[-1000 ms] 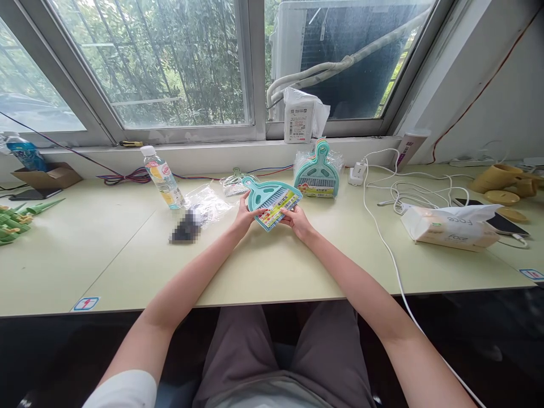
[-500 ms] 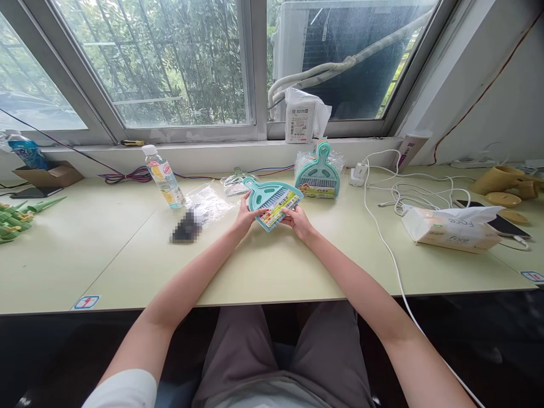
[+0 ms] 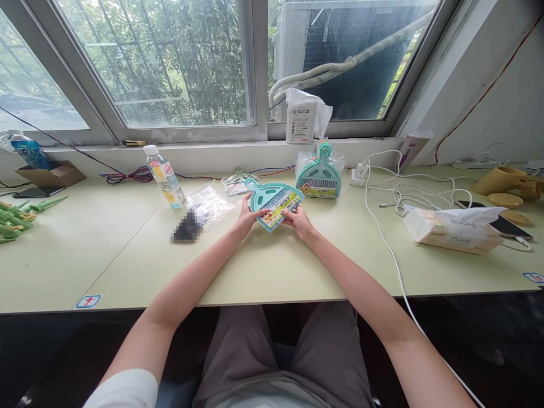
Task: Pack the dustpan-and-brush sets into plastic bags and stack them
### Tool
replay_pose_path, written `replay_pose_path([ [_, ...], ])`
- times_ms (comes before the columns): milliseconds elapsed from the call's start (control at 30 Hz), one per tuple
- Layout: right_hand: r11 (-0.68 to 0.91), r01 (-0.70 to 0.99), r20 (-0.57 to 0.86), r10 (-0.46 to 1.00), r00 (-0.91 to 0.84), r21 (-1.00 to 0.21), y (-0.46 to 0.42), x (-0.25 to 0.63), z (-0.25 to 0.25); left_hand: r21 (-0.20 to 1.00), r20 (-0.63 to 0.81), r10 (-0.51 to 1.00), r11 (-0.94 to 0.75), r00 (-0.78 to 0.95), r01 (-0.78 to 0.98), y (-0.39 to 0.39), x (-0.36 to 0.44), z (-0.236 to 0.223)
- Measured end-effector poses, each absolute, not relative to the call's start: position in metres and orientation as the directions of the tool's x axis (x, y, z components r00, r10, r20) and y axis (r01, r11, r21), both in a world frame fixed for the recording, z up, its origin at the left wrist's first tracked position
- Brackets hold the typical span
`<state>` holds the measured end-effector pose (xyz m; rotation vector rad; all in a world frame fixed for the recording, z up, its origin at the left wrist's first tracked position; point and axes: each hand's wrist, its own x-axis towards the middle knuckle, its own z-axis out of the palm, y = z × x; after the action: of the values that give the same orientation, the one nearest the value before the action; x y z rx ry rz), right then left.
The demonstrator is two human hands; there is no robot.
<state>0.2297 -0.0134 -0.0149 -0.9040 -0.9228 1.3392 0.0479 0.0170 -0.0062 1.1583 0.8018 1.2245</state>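
Note:
A teal mini dustpan and brush set (image 3: 268, 199) with a yellow printed label is held tilted above the table, its handle pointing up and left. My left hand (image 3: 246, 217) grips its left side, thumb across the front. On its lower right edge my right hand (image 3: 300, 222) is closed, thumb on the label. Behind, to the right, several similar teal dustpan sets (image 3: 318, 180) stand together in clear plastic wrap. A clear plastic bag (image 3: 210, 204) lies left of my left hand, next to a dark blurred-out item (image 3: 187, 228).
A drink bottle (image 3: 165, 177) stands at the back left. A small clear packet (image 3: 238, 182) lies behind the held set. White cables (image 3: 425, 190) and a tissue pack (image 3: 454, 226) occupy the right side. Green woven leaf pieces (image 3: 19, 221) lie far left. The table edge (image 3: 272, 304) is near my lap.

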Motion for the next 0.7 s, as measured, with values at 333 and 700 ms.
replay_pose_path([
  [333, 0.045, -0.345, 0.014, 0.996, 0.092, -0.938, -0.010, 0.232, -0.018, 0.986, 0.025, 0.992, -0.004, 0.121, -0.168, 0.039, 0.041, -0.012],
  [700, 0.032, -0.335, -0.013, 0.991, 0.132, -0.942, -0.016, 0.232, -0.009, 0.345, 0.446, 0.894, -0.123, -0.048, 0.931, 0.056, -0.014, -0.013],
])
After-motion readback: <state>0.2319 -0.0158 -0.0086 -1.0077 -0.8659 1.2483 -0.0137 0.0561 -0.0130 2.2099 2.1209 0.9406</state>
